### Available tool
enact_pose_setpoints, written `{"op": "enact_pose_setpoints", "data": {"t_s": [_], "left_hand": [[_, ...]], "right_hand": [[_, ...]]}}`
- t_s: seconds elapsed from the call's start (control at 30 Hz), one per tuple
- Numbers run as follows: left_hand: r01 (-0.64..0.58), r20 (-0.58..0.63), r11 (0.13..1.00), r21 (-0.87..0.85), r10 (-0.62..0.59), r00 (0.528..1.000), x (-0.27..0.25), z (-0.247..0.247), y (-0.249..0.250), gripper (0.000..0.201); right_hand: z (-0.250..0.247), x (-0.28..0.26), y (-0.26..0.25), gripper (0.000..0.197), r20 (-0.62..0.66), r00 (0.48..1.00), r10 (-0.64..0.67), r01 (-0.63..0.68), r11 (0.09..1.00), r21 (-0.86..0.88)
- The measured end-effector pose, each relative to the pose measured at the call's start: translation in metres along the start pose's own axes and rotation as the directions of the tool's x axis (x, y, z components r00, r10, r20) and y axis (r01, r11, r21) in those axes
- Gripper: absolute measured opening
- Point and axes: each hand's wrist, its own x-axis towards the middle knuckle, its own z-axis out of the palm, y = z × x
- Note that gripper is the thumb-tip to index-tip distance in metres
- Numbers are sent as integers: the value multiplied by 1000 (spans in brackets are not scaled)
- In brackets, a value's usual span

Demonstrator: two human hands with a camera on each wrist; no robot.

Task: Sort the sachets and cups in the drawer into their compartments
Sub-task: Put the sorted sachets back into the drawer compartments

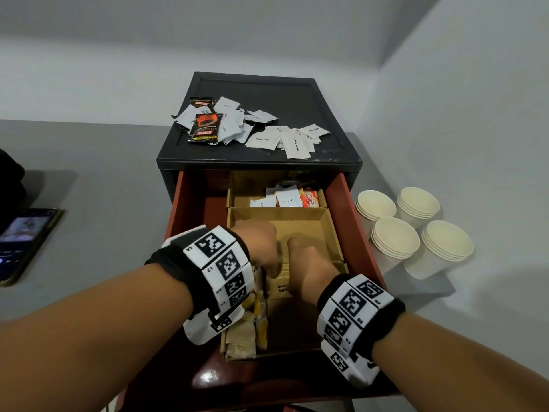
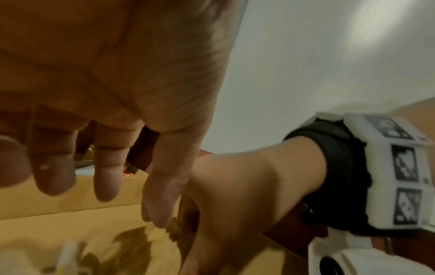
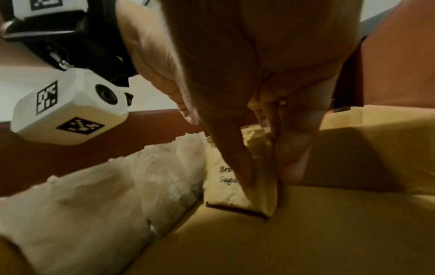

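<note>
brown sugar sachet (image 3: 233, 184) in right hand (image 3: 270, 93)

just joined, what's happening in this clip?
A person is sorting a drawer of drink supplies. Both hands are down in its front cardboard compartment: the right hand pinches a brown sugar sachet standing on edge, and the left hand meets it there. White sugar sachets still lie on the cabinet top, and paper cups wait outside.
</note>
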Motion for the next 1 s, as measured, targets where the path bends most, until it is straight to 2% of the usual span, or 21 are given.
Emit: {"op": "enact_pose_setpoints", "data": {"t_s": [0.07, 0.17, 0.2, 0.27, 0.3, 0.33, 0.4, 0.5, 0.57, 0.67, 0.7, 0.8, 0.87, 1.0], "left_hand": [[-23, 58, 999, 32, 21, 998, 4, 5, 3, 43], [-33, 83, 996, 80, 27, 996, 12, 7, 6, 33], [-37, 92, 994, 98, 28, 995, 13, 8, 5, 33], [-51, 89, 992, 118, 41, 995, 15, 9, 4, 30], [-62, 79, 990, 126, 52, 996, 17, 10, 3, 29], [-68, 74, 988, 141, 58, 996, 18, 11, 1, 28], [-73, 74, 984, 165, 61, 995, 21, 13, 0, 26], [-76, 72, 982, 175, 64, 995, 27, 16, 1, 25], [-86, 60, 977, 194, 76, 995, 31, 17, -1, 26], [-78, 33, 981, 176, 73, 997, 35, 18, -4, 25], [-78, 29, 982, 173, 74, 997, 36, 18, -5, 24], [-59, 56, 983, 173, 50, 997, 36, 18, -5, 18], [-46, 67, 984, 171, 35, 997, 36, 18, -4, 7], [-38, 74, 990, 139, 28, 997, 36, 19, -3, 3]], "right_hand": [[-4, -2, 3, 52, 8, 1000, 5, -5, 1000, -2], [-16, -7, 11, 57, 3, 1000, 29, -29, 999, -23], [-23, -9, 14, 52, -8, 999, 50, -50, 999, -9], [-35, -15, 20, 27, -14, 998, 59, -59, 998, -22], [-40, -18, 22, 11, 22, 999, 40, -38, 998, -57], [-42, -17, 25, 10, 73, 997, 15, -8, 995, -98], [-42, -19, 25, 14, 216, 976, -17, 51, 987, -151], [-34, -20, 18, 33, 423, 900, -103, 199, 961, -190], [-30, -19, 14, 41, 495, 860, -122, 277, 927, -254], [-25, -12, 15, 51, 534, 834, -140, 316, 914, -255], [-23, -10, 16, 50, 523, 840, -143, 315, 914, -256], [-19, -10, 17, 41, 378, 917, -131, 253, 921, -295], [-16, -10, 18, 39, 336, 933, -125, 232, 925, -300], [-16, -6, 19, 40, 468, 875, -124, 269, 928, -258]]}}
